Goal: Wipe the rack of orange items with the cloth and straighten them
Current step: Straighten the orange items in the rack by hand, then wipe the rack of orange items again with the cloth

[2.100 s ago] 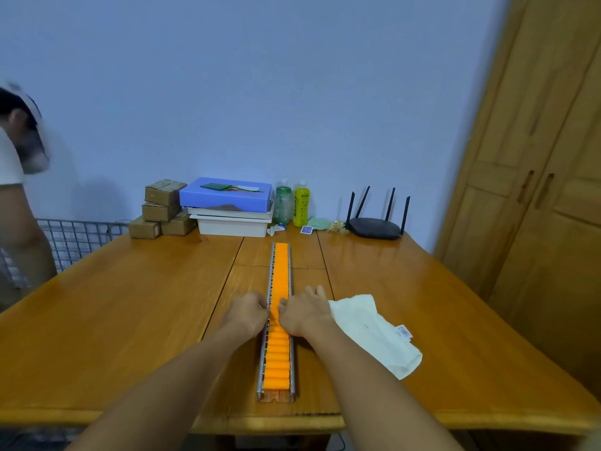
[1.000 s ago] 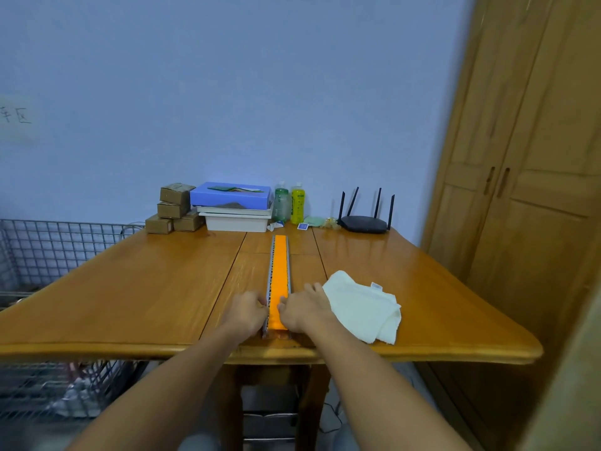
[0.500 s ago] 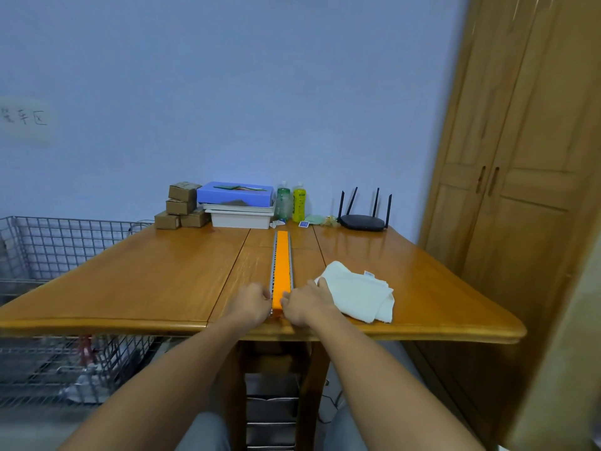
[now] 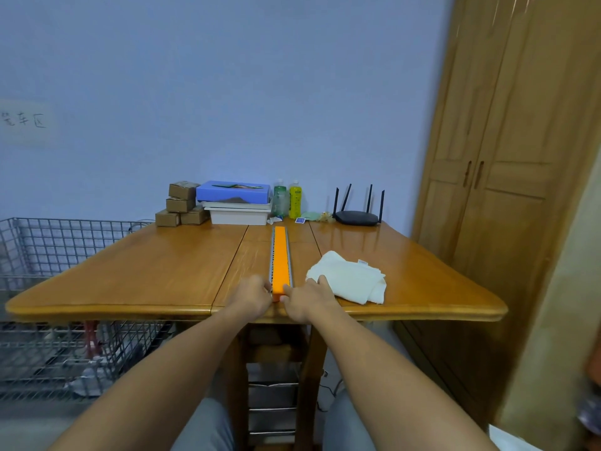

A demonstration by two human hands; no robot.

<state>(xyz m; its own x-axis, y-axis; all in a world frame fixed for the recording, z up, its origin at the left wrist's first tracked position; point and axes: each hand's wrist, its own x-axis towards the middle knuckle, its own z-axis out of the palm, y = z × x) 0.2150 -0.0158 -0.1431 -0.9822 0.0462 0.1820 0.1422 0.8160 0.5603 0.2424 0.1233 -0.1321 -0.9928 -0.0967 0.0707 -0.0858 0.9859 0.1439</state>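
Pinching the near end of the rack [image 4: 280,255] from both sides: left hand [image 4: 252,296] at 9 o'clock of it, right hand [image 4: 307,299] at 3, fingertips closed against the metal rails. Rack runs 12-to-6 down the table [image 4: 162,271] centre, orange items [image 4: 281,271] packed in a row. Cloth [image 4: 349,281] lies loose, touching my right hand's far side. To square the row: even pressure both sides, push along the rails, don't skew the rack.
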